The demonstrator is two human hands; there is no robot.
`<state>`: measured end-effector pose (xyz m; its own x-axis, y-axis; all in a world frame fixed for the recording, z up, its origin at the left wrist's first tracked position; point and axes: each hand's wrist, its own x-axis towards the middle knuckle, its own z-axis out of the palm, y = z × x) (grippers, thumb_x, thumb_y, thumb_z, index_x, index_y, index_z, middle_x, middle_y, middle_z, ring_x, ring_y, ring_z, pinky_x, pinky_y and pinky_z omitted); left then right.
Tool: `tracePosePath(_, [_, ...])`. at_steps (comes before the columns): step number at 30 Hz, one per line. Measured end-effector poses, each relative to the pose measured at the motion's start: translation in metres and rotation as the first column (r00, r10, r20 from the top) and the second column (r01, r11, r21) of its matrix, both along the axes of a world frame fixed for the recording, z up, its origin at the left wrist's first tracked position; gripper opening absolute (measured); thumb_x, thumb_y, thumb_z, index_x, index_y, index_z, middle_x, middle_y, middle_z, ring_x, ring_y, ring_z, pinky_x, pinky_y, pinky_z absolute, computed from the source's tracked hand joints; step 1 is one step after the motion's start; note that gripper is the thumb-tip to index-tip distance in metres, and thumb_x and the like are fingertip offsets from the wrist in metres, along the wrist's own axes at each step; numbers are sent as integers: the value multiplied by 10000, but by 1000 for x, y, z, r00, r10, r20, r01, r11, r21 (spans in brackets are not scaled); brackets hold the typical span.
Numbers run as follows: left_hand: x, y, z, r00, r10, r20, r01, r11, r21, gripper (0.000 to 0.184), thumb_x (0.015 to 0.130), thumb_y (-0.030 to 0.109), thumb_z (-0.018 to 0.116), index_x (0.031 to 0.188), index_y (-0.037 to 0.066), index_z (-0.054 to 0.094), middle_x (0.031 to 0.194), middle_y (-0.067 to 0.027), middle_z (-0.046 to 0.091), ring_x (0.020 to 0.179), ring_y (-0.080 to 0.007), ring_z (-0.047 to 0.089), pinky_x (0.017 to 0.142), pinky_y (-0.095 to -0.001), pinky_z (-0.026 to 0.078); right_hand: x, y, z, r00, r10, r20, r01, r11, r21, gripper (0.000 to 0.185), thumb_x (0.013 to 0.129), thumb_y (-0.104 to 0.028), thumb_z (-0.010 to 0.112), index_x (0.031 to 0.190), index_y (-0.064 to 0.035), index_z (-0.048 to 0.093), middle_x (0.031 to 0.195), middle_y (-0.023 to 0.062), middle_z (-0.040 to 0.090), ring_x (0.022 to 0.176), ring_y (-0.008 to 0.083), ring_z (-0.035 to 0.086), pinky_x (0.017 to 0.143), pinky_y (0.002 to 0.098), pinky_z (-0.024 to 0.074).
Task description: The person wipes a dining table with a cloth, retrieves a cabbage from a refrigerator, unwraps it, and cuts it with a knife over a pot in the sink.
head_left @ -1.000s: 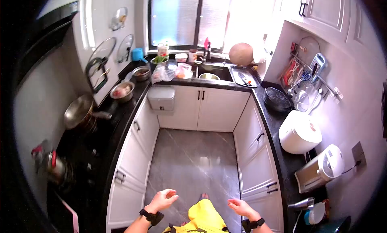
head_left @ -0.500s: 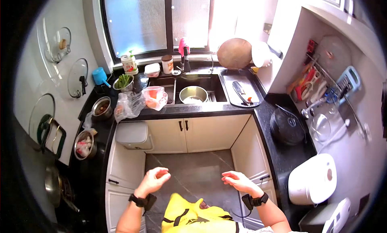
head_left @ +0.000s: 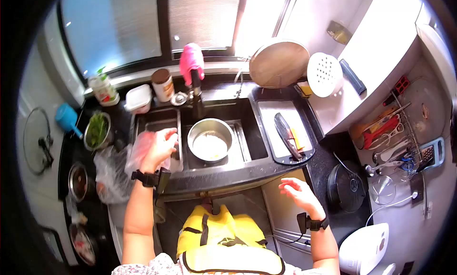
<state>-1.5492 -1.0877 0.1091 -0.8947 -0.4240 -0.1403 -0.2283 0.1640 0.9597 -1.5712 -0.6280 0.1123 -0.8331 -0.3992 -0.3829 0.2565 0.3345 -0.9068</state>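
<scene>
My left hand (head_left: 161, 149) hovers over the small left basin with its fingers loosely stretched and nothing in them. It partly hides a clear plastic bag with something reddish (head_left: 142, 153) beside it. To its right, a round metal pot (head_left: 210, 150) stands in the main sink basin (head_left: 252, 132). My right hand (head_left: 300, 194) is held in front of the counter edge, fingers apart, and touches nothing. Nearest to it is a cutting board (head_left: 271, 108) carrying a dark-handled knife (head_left: 285, 136) and an orange piece (head_left: 297, 139).
A pink cloth (head_left: 192, 61) hangs on the tap. A bowl of green vegetables (head_left: 97, 131), a crumpled plastic bag (head_left: 114, 172) and metal bowls line the left counter. A black round appliance (head_left: 346, 187) and a white appliance (head_left: 364, 251) stand to the right.
The view has moved closer to the sink. My left hand has reached forward over the left basin. My right hand has come nearer the counter edge.
</scene>
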Motion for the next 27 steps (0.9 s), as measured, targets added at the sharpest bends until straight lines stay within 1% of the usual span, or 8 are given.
tracePosePath(7, [-130, -60, -48, 995, 11, 100, 52, 791, -610, 356, 859, 169, 502, 1147, -32, 566, 1086, -234, 608, 1033, -362, 577, 890, -388, 463, -117, 1, -47, 992, -117, -47, 125, 960, 253, 235, 867, -108, 560, 1085, -28, 599, 919, 80, 660, 775, 148, 626, 704, 289, 501])
tracePosePath(9, [-141, -77, -80, 992, 27, 121, 66, 712, -699, 363, 861, 162, 492, 1171, -17, 554, 1148, -233, 581, 1084, -364, 546, 923, -400, 441, -152, 15, -83, 936, 81, -341, 99, 872, 479, 250, 835, -111, 573, 1067, -24, 608, 914, 125, 659, 792, 205, 637, 740, 319, 509])
tracePosePath(13, [-161, -94, -88, 997, 72, 21, -41, 754, -656, 366, 864, 105, 455, 1207, 1, 530, 1204, -221, 552, 1134, -357, 513, 965, -414, 409, -191, 2, -104, 673, 283, -683, 318, 723, 613, 192, 753, -99, 595, 926, -18, 603, 906, 173, 610, 884, 348, 588, 822, 413, 474])
tracePosePath(17, [-183, -84, -75, 994, -38, -100, -51, 656, -753, 286, 836, 104, 494, 1104, 44, 576, 1089, -206, 588, 1074, -373, 528, 904, -427, 437, -205, -14, -126, 653, 413, -635, 347, 582, 735, 228, 724, -100, 620, 933, -78, 532, 911, 122, 539, 904, 321, 521, 779, 444, 431])
tracePosePath(18, [-189, -93, -89, 988, -129, -87, -13, 489, -872, 295, 805, 154, 547, 1084, 60, 570, 1045, -195, 594, 1051, -380, 531, 876, -446, 446, -206, -17, -130, 645, 445, -622, 357, 544, 759, 192, 734, -71, 597, 913, -91, 532, 900, 115, 530, 895, 316, 509, 762, 441, 420])
tracePosePath(21, [-202, -95, -90, 979, -137, -150, -48, 561, -826, 365, 746, 201, 615, 1090, 85, 584, 1065, -181, 600, 1041, -366, 545, 858, -450, 451, -211, -16, -129, 699, 354, -621, 316, 626, 713, 169, 742, -43, 577, 898, -82, 524, 891, 118, 529, 905, 319, 504, 761, 442, 406])
tracePosePath(24, [-209, -107, -101, 983, -124, -133, -75, 387, -919, 347, 766, 188, 607, 1097, 83, 593, 1052, -175, 615, 1002, -362, 576, 857, -427, 457, -210, -28, -119, 609, 385, -693, 383, 623, 682, 183, 737, -37, 573, 909, -72, 522, 924, 123, 530, 904, 322, 505, 772, 440, 405])
tracePosePath(27, [-199, -97, -105, 984, -123, -128, -34, 573, -819, 342, 773, 171, 599, 1100, 70, 588, 1044, -169, 620, 998, -364, 579, 849, -426, 461, -204, -77, -100, 476, 439, -762, 332, 713, 618, 252, 726, -45, 578, 974, -63, 538, 1010, 125, 540, 949, 325, 509, 802, 432, 414])
